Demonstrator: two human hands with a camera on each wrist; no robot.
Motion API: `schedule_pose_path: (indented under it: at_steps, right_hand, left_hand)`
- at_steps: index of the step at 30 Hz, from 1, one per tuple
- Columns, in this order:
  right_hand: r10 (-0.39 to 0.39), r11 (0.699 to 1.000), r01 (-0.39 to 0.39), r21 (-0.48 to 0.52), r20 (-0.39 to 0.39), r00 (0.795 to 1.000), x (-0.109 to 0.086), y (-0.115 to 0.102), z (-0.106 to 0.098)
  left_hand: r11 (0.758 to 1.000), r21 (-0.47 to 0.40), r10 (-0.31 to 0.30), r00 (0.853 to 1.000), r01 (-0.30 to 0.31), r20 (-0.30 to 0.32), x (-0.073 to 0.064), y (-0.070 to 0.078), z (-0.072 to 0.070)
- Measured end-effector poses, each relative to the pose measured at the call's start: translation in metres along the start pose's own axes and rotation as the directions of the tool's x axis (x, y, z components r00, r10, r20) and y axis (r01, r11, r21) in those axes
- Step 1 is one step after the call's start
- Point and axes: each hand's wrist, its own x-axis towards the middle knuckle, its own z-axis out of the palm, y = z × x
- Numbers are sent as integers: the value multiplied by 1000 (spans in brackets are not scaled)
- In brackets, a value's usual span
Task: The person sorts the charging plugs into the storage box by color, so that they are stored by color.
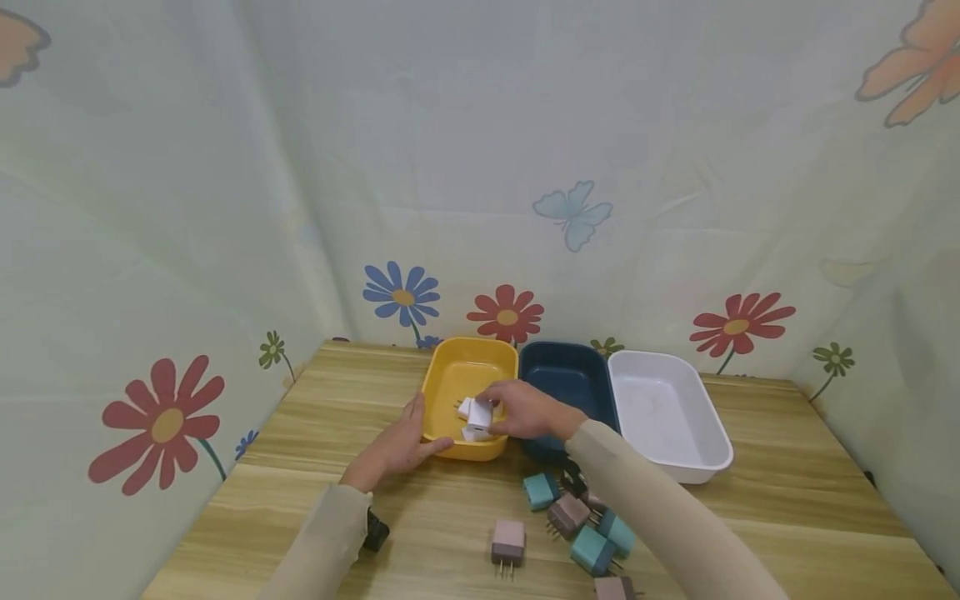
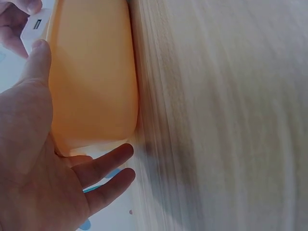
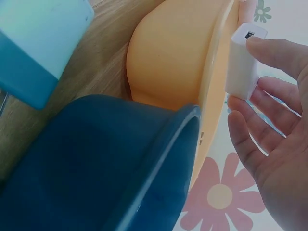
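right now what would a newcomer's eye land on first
The yellow tray, leftmost of three, likely catches the eye first, the left hand at its near left corner. Over it, the right hand pinches a white charger. Pink chargers and teal chargers lie nearer on the wooden table.

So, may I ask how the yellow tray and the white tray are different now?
The yellow tray stands at the left end of the row in the head view; the white tray stands at the right end.
White plugs lie in the yellow tray, while none shows in the white tray.
The left hand touches the yellow tray; neither hand touches the white tray.
Both have rounded corners and face open side up.
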Motion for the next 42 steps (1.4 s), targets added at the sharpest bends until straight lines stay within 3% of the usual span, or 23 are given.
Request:
schedule_pose_path:
  at_steps: [13, 24, 42]
  right_hand:
    - [72, 995, -72, 76, 1, 997, 15, 4, 11]
    - [73, 995, -76, 61, 40, 997, 28, 1, 15]
    - [76, 993, -82, 80, 74, 994, 43, -2, 23]
  left_hand:
    - [1000, -21, 1, 1000, -1, -2, 3, -4, 2]
    - [999, -19, 25, 999, -26, -31, 2, -5, 2]
    - [998, 20, 57, 998, -57, -19, 3, -7, 2]
